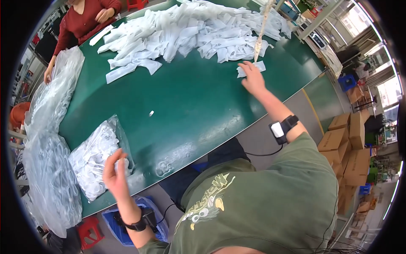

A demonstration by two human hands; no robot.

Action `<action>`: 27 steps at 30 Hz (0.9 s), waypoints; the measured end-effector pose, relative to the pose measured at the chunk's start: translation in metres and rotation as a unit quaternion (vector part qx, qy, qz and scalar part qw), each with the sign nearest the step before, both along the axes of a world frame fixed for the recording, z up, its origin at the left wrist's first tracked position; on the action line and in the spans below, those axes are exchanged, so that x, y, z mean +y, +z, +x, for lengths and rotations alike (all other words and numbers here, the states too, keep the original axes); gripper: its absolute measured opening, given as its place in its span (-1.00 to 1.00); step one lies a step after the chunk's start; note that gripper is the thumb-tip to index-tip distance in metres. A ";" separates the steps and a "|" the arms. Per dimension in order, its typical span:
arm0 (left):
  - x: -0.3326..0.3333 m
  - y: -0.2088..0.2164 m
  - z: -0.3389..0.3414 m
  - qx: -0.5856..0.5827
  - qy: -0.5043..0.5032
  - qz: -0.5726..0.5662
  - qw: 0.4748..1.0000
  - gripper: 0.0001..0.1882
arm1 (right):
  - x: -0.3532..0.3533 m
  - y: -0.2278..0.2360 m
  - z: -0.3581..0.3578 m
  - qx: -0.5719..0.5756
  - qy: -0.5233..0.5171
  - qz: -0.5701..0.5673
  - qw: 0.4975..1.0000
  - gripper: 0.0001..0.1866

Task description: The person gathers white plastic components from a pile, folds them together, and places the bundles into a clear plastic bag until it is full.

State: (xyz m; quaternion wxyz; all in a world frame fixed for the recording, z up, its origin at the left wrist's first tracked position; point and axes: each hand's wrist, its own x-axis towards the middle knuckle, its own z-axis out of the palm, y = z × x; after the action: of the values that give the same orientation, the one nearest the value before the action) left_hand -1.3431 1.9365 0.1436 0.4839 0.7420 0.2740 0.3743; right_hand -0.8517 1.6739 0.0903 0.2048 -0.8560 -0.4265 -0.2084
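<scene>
My right hand [253, 80] reaches to the far right of the green table [186, 106]. Its fingers are stretched out and spread, at the edge of a small pale white strip [260, 66] lying apart from the heap. I cannot tell whether they touch it. My left hand [115, 178] hovers beside a clear plastic bag [99, 152] full of small white pieces, its fingers loosely bent and thumb apart, holding nothing I can see. Across the far side spreads a large heap of pale, flat, translucent strips [182, 31].
Beside the right hand hangs a pale, wrapped cord [261, 36]. Large clear sacks [50, 169] line the left edge, near a person in red [82, 21]. A tiny white scrap [151, 113] lies mid-table. Below are a blue-lined bin [114, 220], a red stool [89, 233] and cardboard boxes [355, 165].
</scene>
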 end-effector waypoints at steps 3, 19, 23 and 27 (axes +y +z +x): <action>-0.019 -0.009 0.050 0.071 -0.084 0.017 0.994 -0.78 | -0.011 -0.008 0.021 0.055 -0.020 -0.062 0.996 -0.57; -0.037 -0.063 0.159 0.229 -0.222 0.246 0.915 -0.38 | 0.108 0.021 -0.085 0.308 0.525 -0.061 0.791 -0.66; -0.041 -0.068 0.158 0.236 -0.207 0.205 0.927 -0.46 | 0.096 0.004 0.033 -0.182 0.092 -0.035 0.978 -0.73; -0.041 -0.071 0.159 0.194 -0.173 0.193 0.946 -0.57 | 0.100 -0.014 0.066 -0.038 0.115 -0.129 0.984 -0.87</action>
State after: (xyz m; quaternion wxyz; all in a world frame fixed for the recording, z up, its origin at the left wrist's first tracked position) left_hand -1.1839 1.8953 0.0726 0.3260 0.9155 0.1530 0.1793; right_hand -0.7862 1.7742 0.0758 0.0991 -0.8120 -0.5527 -0.1589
